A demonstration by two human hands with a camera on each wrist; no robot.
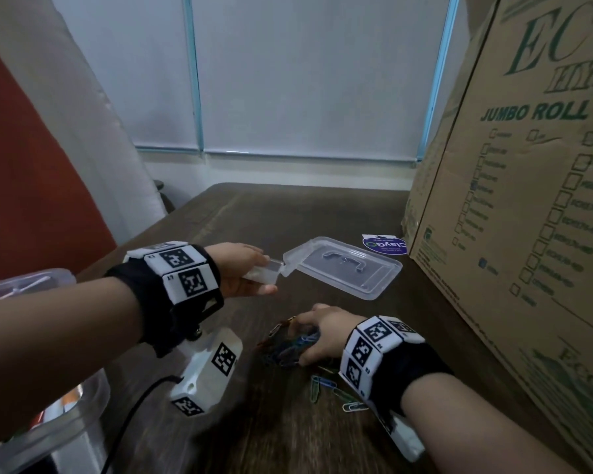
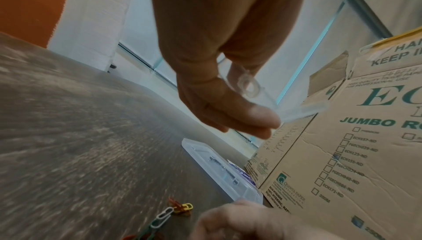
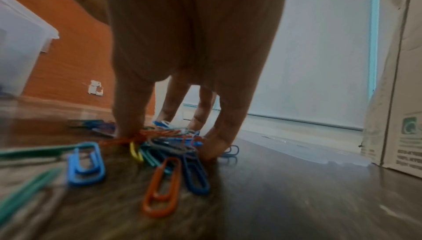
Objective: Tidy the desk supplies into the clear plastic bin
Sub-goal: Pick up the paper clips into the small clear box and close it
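My left hand [image 1: 269, 273] grips a small clear plastic case [image 1: 261, 271] above the desk, its hinged lid [image 1: 297, 256] flipped open to the right. In the left wrist view the case [image 2: 297, 110] sits between thumb and fingers of that hand [image 2: 228, 99]. My right hand [image 1: 298, 340] claws down over a heap of coloured paper clips [image 1: 286, 348] on the dark wooden desk. Its fingertips [image 3: 128, 132] ring the heap of clips [image 3: 164, 139] and pinch it together. More clips [image 1: 326, 384] lie loose beside my right wrist. The clear plastic bin [image 1: 31, 422] stands at the lower left.
The bin's flat clear lid [image 1: 353, 268] lies on the desk beyond my hands, by a purple sticker [image 1: 386, 244]. A tall cardboard box [image 1: 528, 200] walls off the right side. An orange wall and white curtain stand at the left.
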